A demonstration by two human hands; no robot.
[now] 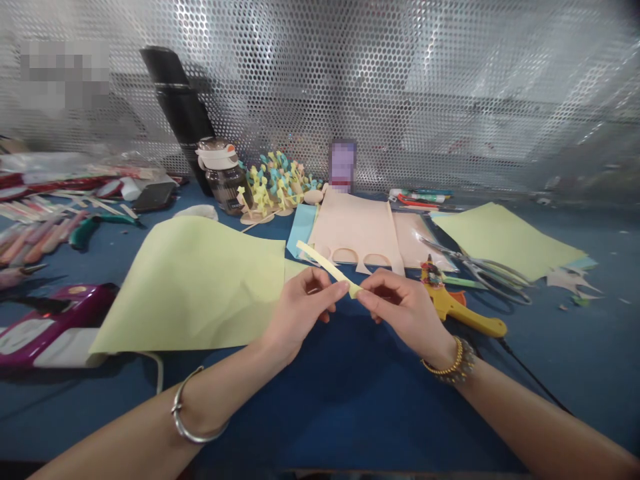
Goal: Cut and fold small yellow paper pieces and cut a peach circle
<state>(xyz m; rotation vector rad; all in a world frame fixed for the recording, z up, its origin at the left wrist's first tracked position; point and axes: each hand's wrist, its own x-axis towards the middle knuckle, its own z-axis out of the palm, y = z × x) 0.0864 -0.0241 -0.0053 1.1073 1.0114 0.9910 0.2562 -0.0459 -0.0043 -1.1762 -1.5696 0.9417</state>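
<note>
A narrow pale yellow paper strip [323,259] slants between my hands above the blue table, its long end pointing up and left. My left hand [307,300] pinches the strip near its lower part. The thumb and fingers of my right hand [400,303] are closed on its lower end, which looks folded or bent. Left of my hands lies a large yellow-green paper sheet [200,293], curved up at its left side. Behind them is a pale pink sheet [355,223] with rounded cut-outs along its near edge.
A yellow glue gun [465,317] with a cord and scissors [490,270] lie to the right. Small paper stars on stems [275,183], a jar [226,180] and a black bottle [175,100] stand behind. A purple device [60,323] sits at left.
</note>
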